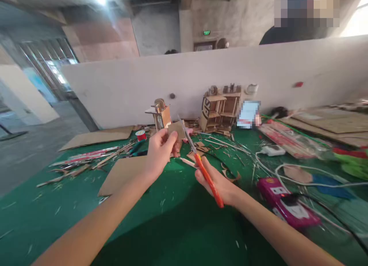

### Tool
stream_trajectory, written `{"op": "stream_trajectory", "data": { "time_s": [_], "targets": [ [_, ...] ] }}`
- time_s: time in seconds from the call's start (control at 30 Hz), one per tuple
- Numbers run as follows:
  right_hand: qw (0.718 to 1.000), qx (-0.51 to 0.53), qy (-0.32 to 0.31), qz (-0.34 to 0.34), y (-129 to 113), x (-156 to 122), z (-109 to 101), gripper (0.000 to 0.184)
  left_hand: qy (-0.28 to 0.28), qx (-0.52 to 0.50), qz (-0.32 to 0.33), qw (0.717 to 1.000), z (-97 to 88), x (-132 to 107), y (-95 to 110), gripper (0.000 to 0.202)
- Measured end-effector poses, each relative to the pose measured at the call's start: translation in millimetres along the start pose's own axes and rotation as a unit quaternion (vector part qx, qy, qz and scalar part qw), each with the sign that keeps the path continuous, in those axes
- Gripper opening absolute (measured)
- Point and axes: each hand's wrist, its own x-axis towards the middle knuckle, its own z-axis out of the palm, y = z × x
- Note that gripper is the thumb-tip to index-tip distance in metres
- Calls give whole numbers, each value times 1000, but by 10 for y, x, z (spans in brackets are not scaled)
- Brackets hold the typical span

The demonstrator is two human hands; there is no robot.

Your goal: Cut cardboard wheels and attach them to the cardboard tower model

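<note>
My left hand [161, 149] pinches a small piece of cardboard [177, 129] between thumb and fingers, above the middle of the table. In my right hand [214, 179] is a pair of scissors [205, 174] with orange handles. Their metal blades point up and away, at the right side of the cardboard piece; whether they touch it I cannot tell. Under my left wrist lies a larger flat cardboard sheet [123, 174]. A thin white stick [188, 162] and cardboard scraps [201, 147] lie on the table just beyond my hands.
Toward the white partition [129, 86] stand a small cardboard shelf model [211, 114] and a cardboard box model [163, 116]. At right are a purple power strip [287, 202], white cables and a phone [248, 113]. Sticks and a red spool [140, 135] lie left. A person [299, 32] is behind the partition.
</note>
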Motion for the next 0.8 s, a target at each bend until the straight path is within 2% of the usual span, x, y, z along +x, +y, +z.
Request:
{"op": "stream_trajectory", "data": {
  "time_s": [0.2,0.53,0.8],
  "targets": [
    [999,-23,38,-15,51,9,59,36,-10,25,16,1000,-14,-42,66,26],
    [995,-61,68,-27,141,63,99,33,-18,33,19,999,5,-68,116,25],
    [998,-5,53,-39,162,44,79,35,-53,67,-2,996,-33,-18,198,20]
  ]
}}
